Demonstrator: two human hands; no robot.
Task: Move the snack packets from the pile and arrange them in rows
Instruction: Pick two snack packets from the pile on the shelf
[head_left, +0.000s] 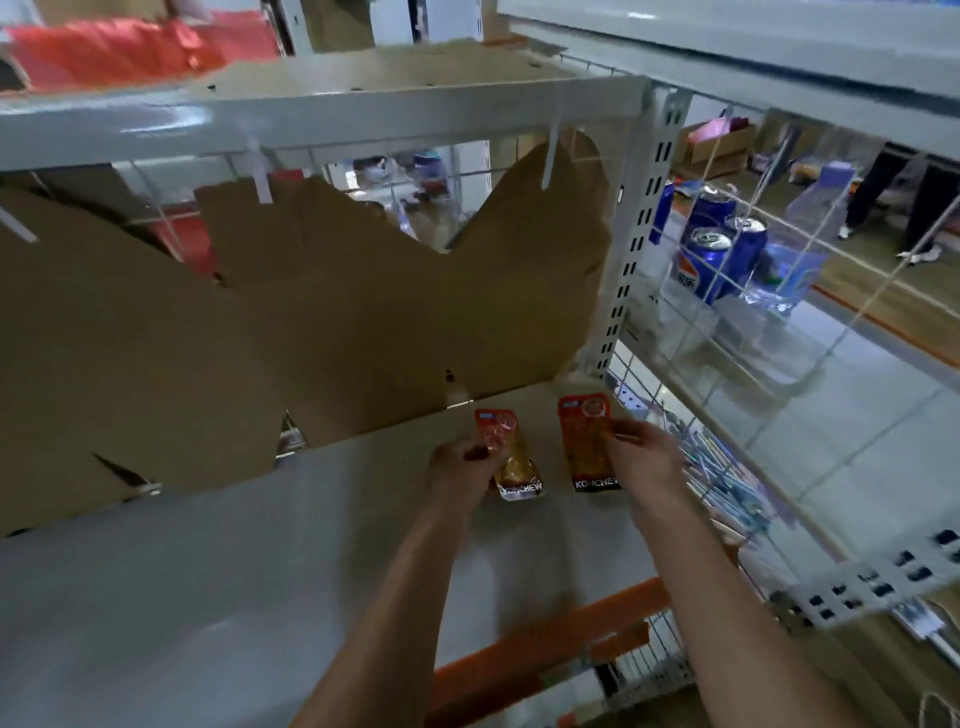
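Left hand grip holds one glossy orange plastic snack packet; right hand grip holds another — both flat on the smooth grey shelf.

A stockroom or shop: grey metal shelving (cardboard-backed) holds blue drink cans behind wire mesh.

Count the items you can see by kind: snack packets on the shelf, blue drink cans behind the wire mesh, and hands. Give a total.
Snack packets: 2 (left packet, right packet)
Blue cans: 3 clearly visible; more may be hidden
Hands: 2 (left hand, right hand)
Total: 7
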